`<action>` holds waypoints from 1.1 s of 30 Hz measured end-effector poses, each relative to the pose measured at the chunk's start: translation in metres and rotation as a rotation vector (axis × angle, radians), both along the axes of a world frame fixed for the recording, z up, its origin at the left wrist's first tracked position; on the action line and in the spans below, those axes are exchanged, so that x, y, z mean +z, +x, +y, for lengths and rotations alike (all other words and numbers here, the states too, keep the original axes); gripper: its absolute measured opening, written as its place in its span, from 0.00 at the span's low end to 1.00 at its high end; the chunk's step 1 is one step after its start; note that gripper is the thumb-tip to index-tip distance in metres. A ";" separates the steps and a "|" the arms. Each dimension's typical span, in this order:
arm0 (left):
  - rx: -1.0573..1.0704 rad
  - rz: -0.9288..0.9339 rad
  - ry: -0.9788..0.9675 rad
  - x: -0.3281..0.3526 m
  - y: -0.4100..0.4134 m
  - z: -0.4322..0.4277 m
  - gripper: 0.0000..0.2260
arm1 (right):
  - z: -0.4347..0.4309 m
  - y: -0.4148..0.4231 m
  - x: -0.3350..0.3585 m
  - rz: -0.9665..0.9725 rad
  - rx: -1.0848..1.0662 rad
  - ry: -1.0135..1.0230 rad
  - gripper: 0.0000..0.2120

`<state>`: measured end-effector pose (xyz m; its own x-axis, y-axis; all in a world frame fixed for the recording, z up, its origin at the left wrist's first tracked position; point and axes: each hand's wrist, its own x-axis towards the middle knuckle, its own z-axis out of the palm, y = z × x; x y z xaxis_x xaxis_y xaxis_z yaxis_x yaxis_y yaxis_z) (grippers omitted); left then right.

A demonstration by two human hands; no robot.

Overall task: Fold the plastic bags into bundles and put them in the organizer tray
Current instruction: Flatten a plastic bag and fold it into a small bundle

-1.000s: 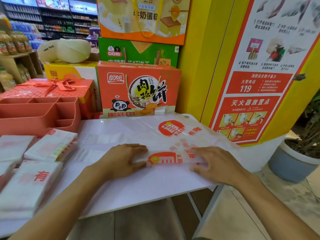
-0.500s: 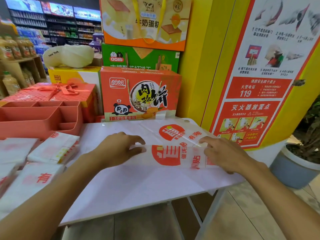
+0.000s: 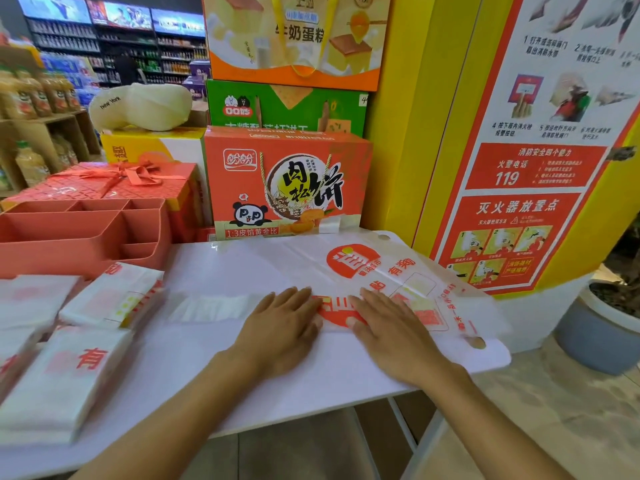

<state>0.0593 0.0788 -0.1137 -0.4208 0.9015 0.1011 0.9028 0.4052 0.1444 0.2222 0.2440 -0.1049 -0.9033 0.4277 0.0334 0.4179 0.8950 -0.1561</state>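
Note:
A white plastic bag (image 3: 408, 289) with orange print lies spread on the white table (image 3: 277, 393), its near strip folded over. My left hand (image 3: 280, 323) lies flat on the left part of that fold, fingers straight. My right hand (image 3: 391, 327) presses flat on the fold just beside it, fingers pointing away and to the left. A folded white bundle (image 3: 114, 296) lies left of the hands, with more stacked bags (image 3: 59, 382) nearer me. The salmon organizer tray (image 3: 86, 233) stands at the back left; what I can see of its compartments holds nothing.
An orange snack box (image 3: 287, 181) stands behind the bag against a yellow pillar (image 3: 422, 116). A red gift box (image 3: 114, 181) sits behind the tray. A grey plant pot (image 3: 595, 334) stands on the floor right of the table's edge.
Both hands have moved closer together on the bag and now lie flat on it. The fold has been rolled over further, away from me, and the bag's right end now overhangs the table edge.

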 end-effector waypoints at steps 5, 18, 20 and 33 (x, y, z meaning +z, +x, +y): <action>0.014 -0.061 -0.124 0.003 -0.024 -0.014 0.37 | 0.018 0.004 0.002 -0.096 -0.013 -0.057 0.27; 0.086 -0.062 0.060 -0.006 -0.055 -0.046 0.36 | -0.004 -0.026 -0.007 0.016 -0.076 -0.028 0.35; 0.077 -0.049 0.114 -0.007 -0.057 -0.048 0.39 | -0.004 -0.026 -0.010 0.032 -0.070 -0.031 0.36; 0.020 -0.126 0.289 -0.006 -0.059 -0.061 0.25 | -0.002 -0.021 -0.008 0.122 -0.109 -0.122 0.32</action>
